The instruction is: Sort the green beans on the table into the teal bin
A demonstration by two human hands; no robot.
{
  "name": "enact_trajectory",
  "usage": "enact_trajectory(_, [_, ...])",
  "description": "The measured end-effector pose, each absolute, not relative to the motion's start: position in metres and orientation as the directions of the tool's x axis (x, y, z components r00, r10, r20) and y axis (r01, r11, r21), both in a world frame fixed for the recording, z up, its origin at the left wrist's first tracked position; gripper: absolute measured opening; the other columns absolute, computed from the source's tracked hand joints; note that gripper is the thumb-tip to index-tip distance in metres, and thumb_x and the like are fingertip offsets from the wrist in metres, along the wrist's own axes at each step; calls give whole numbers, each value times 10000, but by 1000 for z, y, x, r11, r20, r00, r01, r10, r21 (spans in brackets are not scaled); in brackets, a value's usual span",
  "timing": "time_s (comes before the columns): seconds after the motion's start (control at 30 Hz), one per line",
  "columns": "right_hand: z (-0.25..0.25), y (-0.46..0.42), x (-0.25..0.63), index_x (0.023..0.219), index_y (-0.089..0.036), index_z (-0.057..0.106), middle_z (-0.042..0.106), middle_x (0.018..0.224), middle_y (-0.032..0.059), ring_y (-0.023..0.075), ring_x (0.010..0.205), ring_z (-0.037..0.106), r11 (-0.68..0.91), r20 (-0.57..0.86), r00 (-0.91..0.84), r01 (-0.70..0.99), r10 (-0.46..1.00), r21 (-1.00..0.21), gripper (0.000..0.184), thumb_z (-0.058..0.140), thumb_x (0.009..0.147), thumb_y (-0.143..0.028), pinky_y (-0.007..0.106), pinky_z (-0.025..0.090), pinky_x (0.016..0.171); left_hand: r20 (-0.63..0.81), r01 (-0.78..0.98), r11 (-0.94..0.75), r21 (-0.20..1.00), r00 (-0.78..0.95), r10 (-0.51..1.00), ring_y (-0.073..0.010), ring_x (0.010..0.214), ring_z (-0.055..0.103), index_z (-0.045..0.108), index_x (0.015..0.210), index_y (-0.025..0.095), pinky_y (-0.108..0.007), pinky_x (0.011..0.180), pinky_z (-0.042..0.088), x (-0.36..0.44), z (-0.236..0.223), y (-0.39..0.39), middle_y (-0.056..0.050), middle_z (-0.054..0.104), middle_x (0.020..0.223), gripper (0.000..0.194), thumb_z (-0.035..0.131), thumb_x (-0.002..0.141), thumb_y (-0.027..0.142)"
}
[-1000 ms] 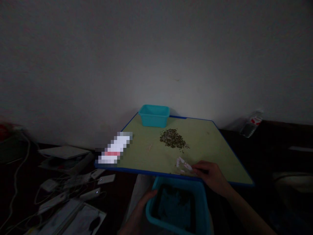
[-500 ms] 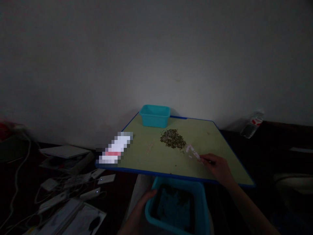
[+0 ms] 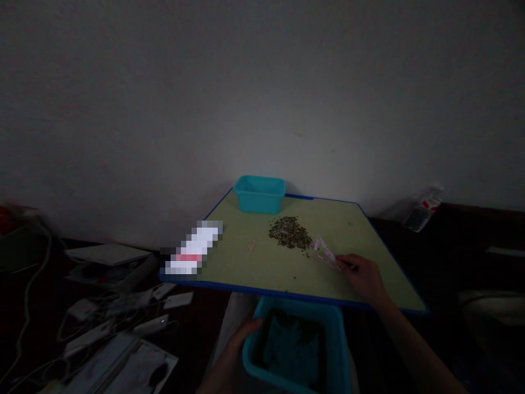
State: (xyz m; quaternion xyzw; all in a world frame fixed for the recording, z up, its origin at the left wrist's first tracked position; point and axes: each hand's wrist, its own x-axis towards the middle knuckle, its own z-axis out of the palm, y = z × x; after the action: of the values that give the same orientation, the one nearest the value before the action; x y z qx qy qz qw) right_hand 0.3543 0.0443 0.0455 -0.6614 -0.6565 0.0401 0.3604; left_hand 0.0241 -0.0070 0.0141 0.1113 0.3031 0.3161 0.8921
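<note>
My left hand point(image 3: 241, 340) grips the left rim of a turquoise plastic tub point(image 3: 343, 342) at my lap, its thumb over the edge. Dark bits lie on the bottom of that tub. Over the right front of the table, my right hand point(image 3: 364, 278) pinches a clear plastic piece with pale, shiny patches point(image 3: 325, 250); its exact kind is hard to make out in the dim light. The far end of this piece lies by the right edge of a spread pile of small brown grains point(image 3: 290, 232). A few loose grains are scattered near it.
The pale yellow-green table point(image 3: 241, 269) has a blue edge. At its back left stands a second turquoise tub point(image 3: 260, 203); a blurred-out bright screen point(image 3: 192, 249) lies at the left. Cables and chargers point(image 3: 151, 324) clutter the lower left. A plastic bottle point(image 3: 424, 210) is at right.
My right hand has shifted slightly, and the plastic piece has turned a little, its far end drawn slightly away from the pile. My left hand stays on the tub.
</note>
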Motion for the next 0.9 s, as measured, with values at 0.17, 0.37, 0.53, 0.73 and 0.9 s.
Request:
enact_trajectory(0.17, [48, 43, 350, 915, -236, 784, 775, 919, 58, 226, 771, 719, 132, 405, 129, 820, 905, -557, 252, 555, 850, -317, 331, 560, 694, -453, -477, 755, 450, 607, 653, -366, 1011, 726, 456, 1422, 74, -536, 1001, 458, 25, -1, -6, -172, 806, 996, 620, 569, 875, 344])
enact_trajectory(0.37, [53, 42, 344, 925, -240, 782, 774, 902, 53, 221, 758, 712, 157, 399, 105, 806, 911, -571, 260, 548, 866, -336, 322, 548, 672, -400, -551, 697, 460, 572, 716, -350, 1141, 669, 484, 1403, 119, -510, 1018, 453, 27, -10, -7, -160, 777, 1117, 565, 552, 889, 342])
enact_trajectory(0.53, [50, 32, 349, 939, -237, 782, 771, 919, 52, 216, 744, 705, 145, 401, 110, 819, 909, -555, 263, 555, 880, -356, 314, 529, 644, -422, -504, 708, 494, 573, 703, -360, 1008, 724, 579, 1292, 75, -524, 992, 465, 26, -7, -6, -160, 804, 1013, 487, 556, 881, 335])
enact_trajectory(0.73, [46, 24, 346, 944, -234, 785, 764, 898, 47, 202, 734, 700, 156, 391, 88, 821, 916, -550, 274, 541, 893, -348, 303, 527, 644, -398, -513, 724, 460, 610, 685, -363, 1064, 701, 596, 1281, 86, -528, 985, 467, 24, -12, -5, -182, 779, 1101, 465, 548, 892, 336])
enact_trajectory(0.9, [46, 29, 338, 943, -219, 784, 759, 891, 57, 205, 757, 700, 178, 418, 88, 812, 904, -556, 264, 548, 891, -324, 307, 531, 673, -439, -511, 715, 477, 566, 698, -370, 1026, 716, 615, 1259, 48, -516, 994, 465, 23, -16, -4, -187, 792, 1052, 499, 579, 866, 355])
